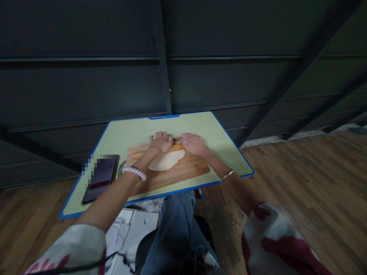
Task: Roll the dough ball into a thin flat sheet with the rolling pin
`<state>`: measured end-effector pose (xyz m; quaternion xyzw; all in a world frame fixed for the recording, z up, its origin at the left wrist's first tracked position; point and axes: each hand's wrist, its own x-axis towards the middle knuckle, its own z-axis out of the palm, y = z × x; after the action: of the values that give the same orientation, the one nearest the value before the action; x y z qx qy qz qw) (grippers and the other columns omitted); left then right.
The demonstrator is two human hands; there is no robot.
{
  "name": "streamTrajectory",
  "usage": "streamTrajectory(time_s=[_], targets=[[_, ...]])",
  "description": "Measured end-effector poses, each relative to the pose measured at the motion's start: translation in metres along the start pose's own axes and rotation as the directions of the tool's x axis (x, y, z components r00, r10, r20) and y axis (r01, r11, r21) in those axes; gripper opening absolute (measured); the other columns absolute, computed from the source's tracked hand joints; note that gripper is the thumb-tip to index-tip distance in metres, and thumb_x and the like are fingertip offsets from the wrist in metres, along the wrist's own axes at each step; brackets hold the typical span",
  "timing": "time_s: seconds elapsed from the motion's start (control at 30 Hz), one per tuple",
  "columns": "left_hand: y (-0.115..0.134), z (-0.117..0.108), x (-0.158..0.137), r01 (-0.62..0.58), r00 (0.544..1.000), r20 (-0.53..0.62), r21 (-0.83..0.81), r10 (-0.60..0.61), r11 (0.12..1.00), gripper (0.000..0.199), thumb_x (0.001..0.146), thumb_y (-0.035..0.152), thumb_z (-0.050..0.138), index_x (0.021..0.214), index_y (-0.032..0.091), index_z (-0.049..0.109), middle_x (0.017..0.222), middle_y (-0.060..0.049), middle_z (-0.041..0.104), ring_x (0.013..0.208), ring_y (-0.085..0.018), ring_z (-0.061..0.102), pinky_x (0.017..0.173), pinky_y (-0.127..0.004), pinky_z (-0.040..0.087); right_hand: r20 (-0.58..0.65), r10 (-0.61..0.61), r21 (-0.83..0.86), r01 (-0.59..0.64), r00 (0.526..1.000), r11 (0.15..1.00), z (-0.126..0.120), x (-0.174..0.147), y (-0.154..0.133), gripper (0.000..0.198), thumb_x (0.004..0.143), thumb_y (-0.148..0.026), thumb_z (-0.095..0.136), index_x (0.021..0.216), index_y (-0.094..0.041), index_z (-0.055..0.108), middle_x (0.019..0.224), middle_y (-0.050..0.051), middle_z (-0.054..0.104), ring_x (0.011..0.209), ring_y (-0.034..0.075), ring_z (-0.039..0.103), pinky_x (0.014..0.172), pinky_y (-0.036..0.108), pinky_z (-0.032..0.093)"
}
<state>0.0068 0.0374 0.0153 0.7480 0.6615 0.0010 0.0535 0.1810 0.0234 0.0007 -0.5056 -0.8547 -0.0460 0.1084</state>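
A pale, flattened sheet of dough [164, 161] lies on a wooden cutting board [189, 168]. Across the dough's far side rests a wooden rolling pin [138, 155]. My left hand [161, 142] is closed over the pin, its fingers curled to the far side. Close by on the right, my right hand [194, 143] also bears down on the pin, covering its right end. A short stretch of the pin shows between the two hands. Something small at the far side of the pin between the hands is too unclear to name.
The board sits on a pale green folding table [229, 152] with a blue edge. A phone [104, 177] lies at its left, with a round rim partly hidden behind my left wrist. A dark panelled wall [114, 88] stands behind; white boxes [146, 223] are below.
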Motion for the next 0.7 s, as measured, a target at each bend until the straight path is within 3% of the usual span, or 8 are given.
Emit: streamTrajectory(time_s=[0.1,0.2,0.3,0.47,0.57,0.7], targets=[[0.005,0.004,-0.018,-0.065,0.998,0.012,0.012,0.065,0.998,0.054,0.088,0.036,0.017,0.132,0.013,0.040,0.144,-0.013,0.037,0.136,-0.026,0.025,0.109,-0.056,0.016,-0.037,-0.036,0.024,0.037,0.999,0.999,0.001,-0.015,-0.002,0.039,0.095,-0.021,0.027,0.126,-0.012,0.049,0.126,0.010,0.056,0.117,0.018,0.049,0.099,0.032,0.035],[0.012,0.007,-0.040,-0.107,0.994,-0.020,0.061,0.108,0.992,0.057,0.090,0.034,0.015,0.139,0.008,0.032,0.149,-0.013,0.026,0.140,-0.024,0.015,0.112,-0.051,0.009,-0.076,-0.123,0.059,0.128,0.989,0.990,0.001,-0.032,-0.002,0.042,0.096,-0.023,0.024,0.131,-0.013,0.047,0.136,0.008,0.049,0.128,0.016,0.038,0.107,0.032,0.026],[0.020,0.009,-0.062,-0.137,0.984,-0.100,0.088,0.146,0.987,0.057,0.092,0.032,0.014,0.137,0.004,0.034,0.147,-0.015,0.030,0.139,-0.024,0.019,0.113,-0.045,0.012,-0.090,-0.184,0.103,0.193,0.979,0.976,-0.001,-0.049,0.000,0.044,0.097,-0.026,0.023,0.136,-0.015,0.042,0.139,0.005,0.045,0.131,0.015,0.034,0.109,0.033,0.024],[0.033,0.009,-0.096,-0.170,0.973,-0.146,0.071,0.179,0.983,0.052,0.093,0.033,0.017,0.129,0.006,0.043,0.141,-0.017,0.040,0.131,-0.023,0.036,0.106,-0.035,0.030,-0.075,-0.234,0.126,0.242,0.969,0.962,-0.006,-0.069,0.003,0.045,0.097,-0.030,0.024,0.138,-0.017,0.040,0.143,0.005,0.041,0.134,0.016,0.030,0.111,0.037,0.020],[0.042,0.015,-0.118,-0.183,0.956,-0.212,0.101,0.201,0.978,0.051,0.092,0.032,0.025,0.133,0.005,0.039,0.142,-0.017,0.039,0.129,-0.024,0.039,0.102,-0.035,0.034,-0.067,-0.200,0.125,0.207,0.977,0.970,-0.005,-0.076,0.004,0.045,0.098,-0.031,0.023,0.137,-0.017,0.040,0.142,0.005,0.042,0.134,0.016,0.030,0.110,0.039,0.021],[0.053,0.033,-0.142,-0.230,0.907,-0.325,0.145,0.266,0.962,0.058,0.090,0.033,0.033,0.138,0.001,0.030,0.144,-0.020,0.035,0.132,-0.028,0.034,0.105,-0.039,0.030,-0.084,-0.125,0.103,0.133,0.989,0.986,-0.002,-0.085,-0.001,0.046,0.097,-0.032,0.023,0.138,-0.016,0.039,0.142,0.007,0.041,0.134,0.018,0.029,0.110,0.042,0.020]])
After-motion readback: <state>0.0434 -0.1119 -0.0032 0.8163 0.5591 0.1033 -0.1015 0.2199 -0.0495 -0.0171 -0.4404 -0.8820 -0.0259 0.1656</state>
